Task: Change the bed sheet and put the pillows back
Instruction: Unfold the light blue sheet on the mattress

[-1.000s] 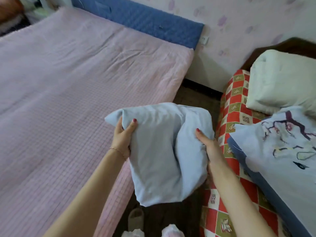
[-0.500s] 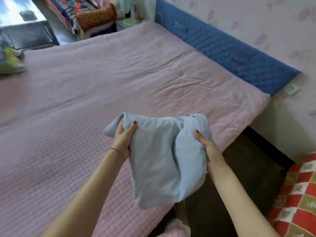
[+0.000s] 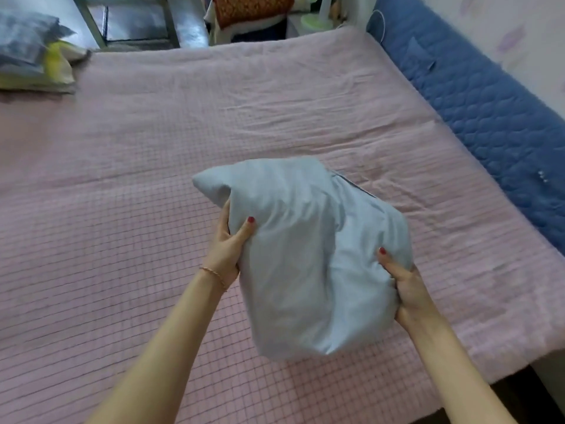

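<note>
Folded pale-blue bed sheet held in the air over the near right part of the pink mattress; long axis runs from its far-left corner down toward the near edge, loose end hanging lowest. Left hand clamps the upper-left side, thumb on top; right hand grips the right side, thumb pressed into the cloth, other fingers hidden behind it. Versus 0.5 s ago: grip unchanged, bundle now farther over the mattress, gray-and-yellow bedding now visible at the far left corner.

Folded sheet pale blue; mattress pad pink, grid-checked; headboard right, dark blue quilted; nails red.
</note>
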